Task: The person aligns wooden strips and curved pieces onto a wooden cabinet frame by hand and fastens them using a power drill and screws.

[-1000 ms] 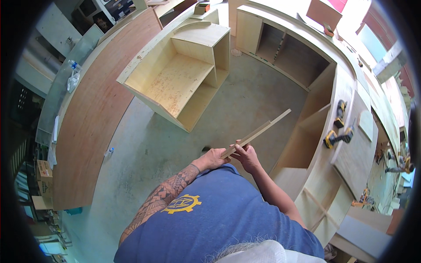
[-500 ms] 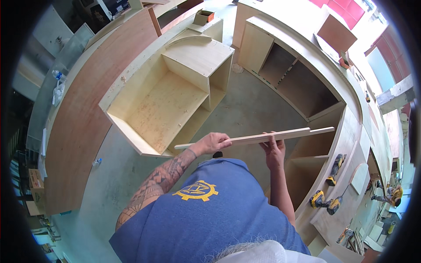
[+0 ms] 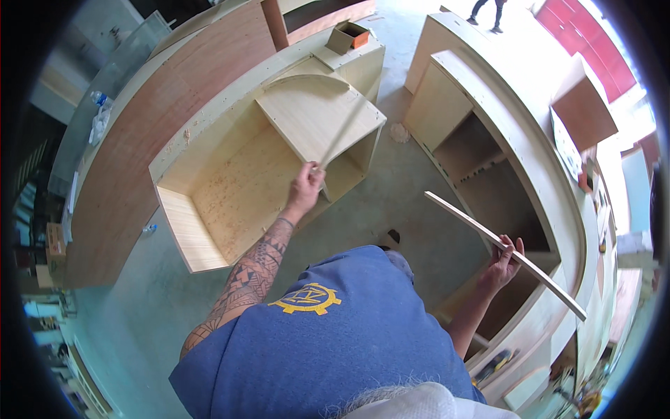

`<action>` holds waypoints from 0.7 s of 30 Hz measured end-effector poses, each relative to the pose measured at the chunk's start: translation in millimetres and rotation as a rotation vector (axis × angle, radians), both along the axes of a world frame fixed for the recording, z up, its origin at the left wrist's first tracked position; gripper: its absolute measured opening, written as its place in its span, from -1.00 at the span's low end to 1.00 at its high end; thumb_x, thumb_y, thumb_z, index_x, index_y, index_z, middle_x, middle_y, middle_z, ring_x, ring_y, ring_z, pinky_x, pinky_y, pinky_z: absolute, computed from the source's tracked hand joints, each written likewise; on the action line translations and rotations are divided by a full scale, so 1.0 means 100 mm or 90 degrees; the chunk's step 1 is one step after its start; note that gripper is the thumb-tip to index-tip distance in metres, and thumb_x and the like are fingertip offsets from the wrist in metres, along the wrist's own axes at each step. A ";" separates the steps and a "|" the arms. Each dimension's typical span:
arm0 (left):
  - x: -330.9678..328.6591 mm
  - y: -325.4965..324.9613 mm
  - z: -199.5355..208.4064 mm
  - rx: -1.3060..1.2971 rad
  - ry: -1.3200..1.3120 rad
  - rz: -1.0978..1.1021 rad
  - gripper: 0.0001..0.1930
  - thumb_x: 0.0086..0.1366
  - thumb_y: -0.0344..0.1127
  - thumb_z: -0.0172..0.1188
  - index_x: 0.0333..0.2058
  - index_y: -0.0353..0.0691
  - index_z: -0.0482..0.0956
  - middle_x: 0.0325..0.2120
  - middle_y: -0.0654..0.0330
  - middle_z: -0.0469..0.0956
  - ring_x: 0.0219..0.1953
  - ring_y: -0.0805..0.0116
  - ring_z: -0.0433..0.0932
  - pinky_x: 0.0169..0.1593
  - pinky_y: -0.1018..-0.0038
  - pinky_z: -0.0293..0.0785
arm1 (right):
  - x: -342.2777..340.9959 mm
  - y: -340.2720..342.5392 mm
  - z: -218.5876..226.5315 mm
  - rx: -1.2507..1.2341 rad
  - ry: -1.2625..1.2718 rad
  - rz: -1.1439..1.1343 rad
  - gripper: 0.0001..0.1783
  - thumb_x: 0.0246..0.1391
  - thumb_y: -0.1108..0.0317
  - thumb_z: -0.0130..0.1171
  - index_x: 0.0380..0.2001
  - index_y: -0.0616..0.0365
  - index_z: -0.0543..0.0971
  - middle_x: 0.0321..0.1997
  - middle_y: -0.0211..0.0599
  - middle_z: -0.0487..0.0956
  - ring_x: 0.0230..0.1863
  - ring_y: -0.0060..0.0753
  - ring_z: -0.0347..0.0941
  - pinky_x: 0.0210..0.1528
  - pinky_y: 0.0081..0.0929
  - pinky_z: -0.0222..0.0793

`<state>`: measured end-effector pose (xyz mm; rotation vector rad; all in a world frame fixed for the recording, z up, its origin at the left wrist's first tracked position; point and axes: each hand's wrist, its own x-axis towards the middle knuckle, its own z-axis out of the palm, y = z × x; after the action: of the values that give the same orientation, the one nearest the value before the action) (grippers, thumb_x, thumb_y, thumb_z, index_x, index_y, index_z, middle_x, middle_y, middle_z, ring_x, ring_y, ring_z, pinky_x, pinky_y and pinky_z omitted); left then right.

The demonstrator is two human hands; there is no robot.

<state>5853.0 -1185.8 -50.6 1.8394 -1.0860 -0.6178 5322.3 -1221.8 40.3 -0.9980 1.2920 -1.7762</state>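
My left hand [image 3: 304, 188] is closed around one end of a thin wooden strip [image 3: 340, 133], which slants up and away over the pale plywood cabinet [image 3: 187, 225] and is smeared by motion. The cabinet's raised boxed section [image 3: 300, 105] lies beneath the strip's far end; whether they touch, I cannot tell. Out to the right, my right hand [image 3: 504, 264] grips a second wooden strip [image 3: 462, 216] near its middle. That strip runs diagonally from above the floor to the curved counter on the right.
The curved counter [image 3: 551, 150] with open compartments stands on the right. A small open box [image 3: 347, 38] sits on the cabinet's far end. A blurred power drill [image 3: 497, 363] lies at lower right. A person's legs [image 3: 486, 14] show far off. A curved reddish panel [image 3: 150, 146] borders the left.
The two strips, held together across both hands before, are now apart, one in each hand. My left hand moved up over the cabinet; my right moved right and slightly down.
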 end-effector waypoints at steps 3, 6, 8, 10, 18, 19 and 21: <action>0.25 -0.18 0.06 0.027 -0.033 0.119 -0.64 0.54 -0.10 0.19 0.15 -0.17 0.54 -0.38 0.10 0.68 -0.32 0.21 0.71 -0.25 0.23 0.63 | -0.25 -0.85 -0.05 0.002 -0.074 0.045 -0.61 0.57 0.30 -0.01 0.34 0.16 0.34 0.15 -0.02 0.60 0.19 -0.17 0.59 0.34 -0.13 0.62; 0.61 -0.25 0.05 0.057 -0.111 0.215 -0.67 0.53 -0.17 0.18 0.14 -0.21 0.54 -0.31 -0.05 0.69 -0.25 0.06 0.72 -0.13 0.16 0.62 | -0.15 -1.69 -0.11 0.041 -0.226 0.091 -0.60 0.55 0.25 0.04 0.30 0.20 0.37 0.14 0.08 0.58 0.19 -0.03 0.60 0.33 -0.08 0.64; 0.80 -0.34 0.12 0.079 -0.280 0.240 -0.67 0.45 -0.24 0.25 0.12 -0.19 0.59 -0.10 -0.07 0.63 0.01 -0.12 0.58 0.11 0.07 0.51 | 0.01 -2.18 -0.25 0.085 -0.319 0.101 -0.61 0.54 0.25 0.06 0.27 0.21 0.39 0.14 0.03 0.58 0.18 -0.05 0.61 0.34 -0.07 0.63; 1.15 -0.31 0.09 0.141 -0.370 0.271 -0.68 0.42 -0.27 0.28 0.12 -0.08 0.63 -0.09 0.04 0.60 0.06 -0.08 0.54 0.16 0.08 0.48 | 0.18 -2.67 -0.63 0.072 -0.379 0.193 -0.64 0.54 0.27 0.07 0.23 0.23 0.41 0.10 -0.03 0.59 0.16 -0.07 0.62 0.35 -0.03 0.63; 2.13 -0.85 0.40 0.207 -0.420 0.319 -0.64 0.39 -0.34 0.28 0.13 0.19 0.64 -0.02 0.14 0.56 0.09 -0.02 0.54 0.18 0.04 0.46 | 1.79 -3.31 -1.04 0.367 -0.437 0.199 -0.75 0.41 0.25 0.30 0.05 0.02 0.55 -0.01 -0.19 0.68 0.04 -0.19 0.70 0.07 -0.28 0.71; 2.30 -0.96 0.42 0.208 -0.424 0.303 -0.64 0.39 -0.33 0.28 0.12 0.19 0.64 -0.01 0.15 0.55 0.09 -0.02 0.54 0.19 0.02 0.45 | 1.93 -3.36 -1.11 0.370 -0.441 0.199 -0.75 0.40 0.25 0.31 0.03 0.06 0.56 -0.02 -0.20 0.69 0.06 -0.18 0.70 0.09 -0.26 0.71; 2.68 -1.09 0.42 0.212 -0.429 0.292 -0.65 0.39 -0.33 0.28 0.12 0.19 0.63 0.00 0.16 0.55 0.10 -0.02 0.53 0.21 -0.01 0.44 | 2.24 -3.43 -1.21 0.384 -0.464 0.232 -0.74 0.40 0.25 0.30 0.03 0.10 0.56 -0.03 -0.20 0.68 0.07 -0.18 0.69 0.10 -0.26 0.70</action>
<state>6121.1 -1294.6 -9.0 2.5827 -0.9423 0.1232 5546.1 -1565.0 -81.2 -0.1821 0.9827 -1.1712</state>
